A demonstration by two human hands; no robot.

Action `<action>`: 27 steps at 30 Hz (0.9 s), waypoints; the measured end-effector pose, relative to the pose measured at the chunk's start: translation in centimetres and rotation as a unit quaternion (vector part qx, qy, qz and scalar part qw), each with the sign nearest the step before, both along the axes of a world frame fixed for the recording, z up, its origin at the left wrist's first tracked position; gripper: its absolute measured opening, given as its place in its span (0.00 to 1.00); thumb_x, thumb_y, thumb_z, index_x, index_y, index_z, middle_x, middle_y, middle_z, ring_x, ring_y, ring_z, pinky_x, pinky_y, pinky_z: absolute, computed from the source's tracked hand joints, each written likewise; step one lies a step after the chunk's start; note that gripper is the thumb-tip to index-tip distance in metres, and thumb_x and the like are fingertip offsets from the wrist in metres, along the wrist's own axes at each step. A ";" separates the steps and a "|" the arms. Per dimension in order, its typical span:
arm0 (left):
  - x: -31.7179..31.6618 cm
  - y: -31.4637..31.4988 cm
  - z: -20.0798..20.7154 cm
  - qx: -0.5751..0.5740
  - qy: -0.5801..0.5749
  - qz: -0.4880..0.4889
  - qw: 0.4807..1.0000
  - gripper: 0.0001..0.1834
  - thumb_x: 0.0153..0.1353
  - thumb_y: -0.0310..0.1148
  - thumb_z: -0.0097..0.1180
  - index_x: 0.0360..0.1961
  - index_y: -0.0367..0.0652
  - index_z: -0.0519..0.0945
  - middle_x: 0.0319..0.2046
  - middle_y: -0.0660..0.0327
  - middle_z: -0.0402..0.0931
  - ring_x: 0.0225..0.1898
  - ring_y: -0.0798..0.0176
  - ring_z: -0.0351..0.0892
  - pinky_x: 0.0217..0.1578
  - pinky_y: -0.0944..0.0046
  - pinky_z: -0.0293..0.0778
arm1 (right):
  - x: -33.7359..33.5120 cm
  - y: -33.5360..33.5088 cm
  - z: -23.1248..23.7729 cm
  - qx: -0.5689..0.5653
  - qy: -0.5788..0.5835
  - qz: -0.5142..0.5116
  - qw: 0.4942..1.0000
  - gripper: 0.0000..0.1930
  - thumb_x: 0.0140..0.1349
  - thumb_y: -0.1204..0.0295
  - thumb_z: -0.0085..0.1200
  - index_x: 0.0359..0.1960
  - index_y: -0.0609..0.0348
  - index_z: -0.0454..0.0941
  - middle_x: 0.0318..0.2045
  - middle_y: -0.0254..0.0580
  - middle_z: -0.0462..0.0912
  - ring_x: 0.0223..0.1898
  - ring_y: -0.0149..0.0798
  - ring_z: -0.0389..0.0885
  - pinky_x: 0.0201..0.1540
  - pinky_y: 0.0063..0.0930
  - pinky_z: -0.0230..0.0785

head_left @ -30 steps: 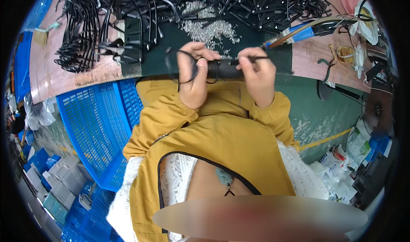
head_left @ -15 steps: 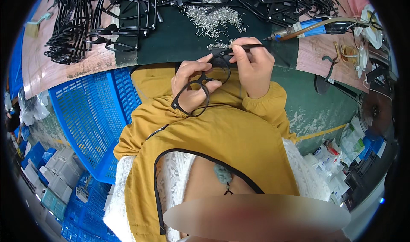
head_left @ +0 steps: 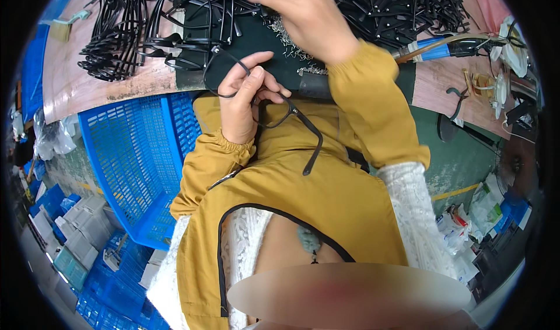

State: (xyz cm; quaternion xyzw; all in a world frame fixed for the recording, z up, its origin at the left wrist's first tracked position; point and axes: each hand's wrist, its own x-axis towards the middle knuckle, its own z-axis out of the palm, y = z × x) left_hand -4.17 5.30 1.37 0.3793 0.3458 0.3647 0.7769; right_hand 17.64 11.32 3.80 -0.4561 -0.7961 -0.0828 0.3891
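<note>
My left hand (head_left: 240, 99) is closed around a black eyeglass frame (head_left: 295, 112) at the table's near edge. One temple of it hangs down over my yellow apron. On its other side, no temple can be made out. My right hand (head_left: 312, 21) reaches across the table, thumb and finger apart, beside the dark temples at the top edge. Part of those fingers is cut off by the picture's edge, and I see nothing held in them. Beneath that hand lie small silver screw-like pieces (head_left: 286, 38), partly covered by it.
Bunched black eyeglass frames (head_left: 111, 44) lie on the left; loose black temples (head_left: 402, 9) are heaped at the far right. A blue powered screwdriver (head_left: 434, 50) and pliers (head_left: 455, 99) lie on the right. A blue plastic basket (head_left: 131, 155) stands below the table's left edge.
My right hand has left the eyeglasses and moved up and left over the table. My left hand has turned the frame, and a temple now points down toward me.
</note>
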 end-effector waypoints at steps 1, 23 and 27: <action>0.0 0.1 0.0 0.009 0.025 0.005 1.000 0.24 0.76 0.38 0.47 0.61 0.26 0.74 0.30 0.55 0.80 0.33 0.56 0.87 0.33 0.67 0.84 | 0.3 2.6 0.0 0.050 -0.003 0.015 0.999 0.11 0.62 0.80 0.58 0.46 0.57 0.82 0.43 0.46 0.80 0.42 0.49 0.80 0.44 0.35 0.74; 2.7 -1.9 1.1 -0.257 0.038 -0.320 0.911 0.24 0.75 0.35 0.40 0.64 0.34 0.76 0.19 0.56 0.79 0.20 0.64 0.82 0.19 0.75 0.71 | -0.4 -15.4 -4.2 -0.268 0.522 -0.086 0.805 0.05 0.63 0.85 0.61 0.40 0.71 0.80 0.39 0.43 0.83 0.35 0.32 0.86 0.41 0.25 0.83; 2.9 -1.7 1.4 -0.241 0.046 -0.312 0.918 0.24 0.73 0.34 0.41 0.63 0.32 0.76 0.18 0.56 0.78 0.18 0.62 0.80 0.19 0.71 0.67 | -0.4 -14.5 -3.3 -0.262 0.448 -0.076 0.851 0.05 0.64 0.86 0.59 0.41 0.72 0.79 0.39 0.43 0.82 0.36 0.31 0.85 0.40 0.23 0.82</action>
